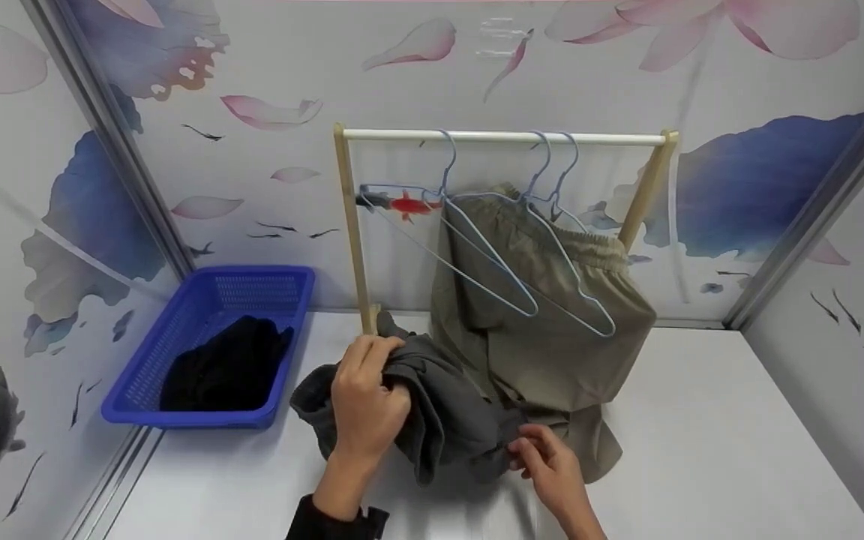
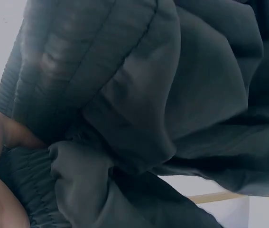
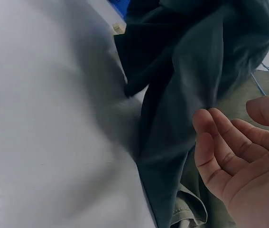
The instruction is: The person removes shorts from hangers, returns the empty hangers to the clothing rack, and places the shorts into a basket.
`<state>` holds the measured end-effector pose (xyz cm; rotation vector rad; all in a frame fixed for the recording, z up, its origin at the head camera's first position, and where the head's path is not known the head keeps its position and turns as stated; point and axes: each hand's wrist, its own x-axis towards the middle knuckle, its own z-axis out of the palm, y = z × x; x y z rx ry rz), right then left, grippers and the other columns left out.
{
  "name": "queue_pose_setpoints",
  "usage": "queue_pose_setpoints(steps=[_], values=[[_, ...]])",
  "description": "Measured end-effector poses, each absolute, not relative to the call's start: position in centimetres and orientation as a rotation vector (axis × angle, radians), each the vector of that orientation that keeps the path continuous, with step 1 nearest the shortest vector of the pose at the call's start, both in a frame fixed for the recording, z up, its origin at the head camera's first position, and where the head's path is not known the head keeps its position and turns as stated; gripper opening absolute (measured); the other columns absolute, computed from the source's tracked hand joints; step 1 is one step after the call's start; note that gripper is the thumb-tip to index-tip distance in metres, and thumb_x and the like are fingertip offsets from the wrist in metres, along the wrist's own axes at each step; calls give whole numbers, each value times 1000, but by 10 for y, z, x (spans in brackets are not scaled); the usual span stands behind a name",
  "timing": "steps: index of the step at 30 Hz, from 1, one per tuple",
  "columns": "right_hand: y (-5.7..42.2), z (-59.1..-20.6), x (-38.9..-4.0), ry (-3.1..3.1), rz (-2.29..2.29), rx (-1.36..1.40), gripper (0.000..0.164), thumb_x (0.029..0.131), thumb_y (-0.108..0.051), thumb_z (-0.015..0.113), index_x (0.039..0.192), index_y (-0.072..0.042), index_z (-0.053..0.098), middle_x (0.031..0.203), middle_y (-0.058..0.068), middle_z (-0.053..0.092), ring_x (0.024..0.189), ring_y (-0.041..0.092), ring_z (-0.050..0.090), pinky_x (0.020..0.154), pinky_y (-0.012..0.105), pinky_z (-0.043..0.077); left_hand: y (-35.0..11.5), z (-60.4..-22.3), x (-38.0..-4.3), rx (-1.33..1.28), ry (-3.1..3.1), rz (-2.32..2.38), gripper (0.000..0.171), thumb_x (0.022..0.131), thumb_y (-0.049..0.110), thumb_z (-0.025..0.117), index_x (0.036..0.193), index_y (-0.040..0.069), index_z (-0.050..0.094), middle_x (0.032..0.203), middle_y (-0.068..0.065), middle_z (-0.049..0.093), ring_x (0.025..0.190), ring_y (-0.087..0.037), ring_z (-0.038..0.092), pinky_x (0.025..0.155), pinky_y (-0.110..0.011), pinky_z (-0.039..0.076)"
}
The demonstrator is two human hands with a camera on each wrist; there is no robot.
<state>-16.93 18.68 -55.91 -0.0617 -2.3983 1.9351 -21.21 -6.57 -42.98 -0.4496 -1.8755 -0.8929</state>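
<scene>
A pair of dark grey pants (image 1: 466,420) with a gathered elastic waistband (image 2: 91,52) hangs bunched above the white table. My left hand (image 1: 368,397) grips it at the waistband, its thumb partly hidden in the folds. Beside the lower right part of the cloth is my right hand (image 1: 552,469). Its fingers are loosely bent in the right wrist view, with the thumb apart and no cloth pinched; the fingertips are at or near the fabric. Behind the grey cloth, khaki pants (image 1: 544,322) hang from the rack, their lower part reaching the table.
A small rack with a white rail (image 1: 402,135) and wooden legs stands at the back. Several blue wire hangers (image 1: 488,251) hang on it, in front of the khaki pants. To the left, a blue basket (image 1: 132,375) holds a black garment (image 1: 226,367). Printed panels enclose the white table (image 1: 724,435).
</scene>
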Motion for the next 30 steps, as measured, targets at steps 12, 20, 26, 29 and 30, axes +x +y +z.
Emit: queue_pose_setpoints(steps=[12, 20, 26, 29, 30], values=[[187, -562, -169, -2406, 1904, -76, 27, 100, -9, 52, 121, 7, 54, 96, 17, 69, 73, 18, 67, 64, 30, 56, -54, -444, -215, -391, -1984, -885, 37, 73, -12, 50, 97, 7, 69, 90, -8, 55, 82, -23, 56, 73, -37, 48], [189, -561, -167, -2380, 1906, -88, 29, 100, -12, 53, 121, 7, 54, 97, 18, 69, 72, 18, 68, 66, 28, 56, -29, -496, -218, -358, -2252, -621, 40, 77, -11, 55, 108, 10, 66, 96, -10, 50, 78, -23, 47, 68, -35, 40], [194, -559, -167, -2351, 1898, -143, 26, 99, -12, 55, 118, 5, 56, 97, 18, 69, 71, 17, 67, 63, 27, 53, -12, -538, -220, -414, -2383, -491, 44, 75, -6, 61, 117, 7, 60, 96, -10, 48, 77, -24, 45, 67, -36, 40], [196, -559, -167, -2341, 1899, -158, 26, 99, -11, 55, 118, 7, 56, 97, 19, 69, 71, 17, 67, 63, 27, 53, -7, -550, -221, -458, -2455, -439, 57, 70, -3, 68, 126, 7, 58, 99, -12, 51, 80, -26, 47, 69, -37, 42], [197, -559, -167, -2339, 1899, -160, 26, 99, -11, 55, 118, 7, 56, 97, 19, 69, 71, 17, 67, 63, 27, 53, -6, -553, -222, -471, -2481, -421, 62, 68, -1, 72, 128, 8, 58, 101, -12, 52, 83, -26, 48, 70, -38, 43]])
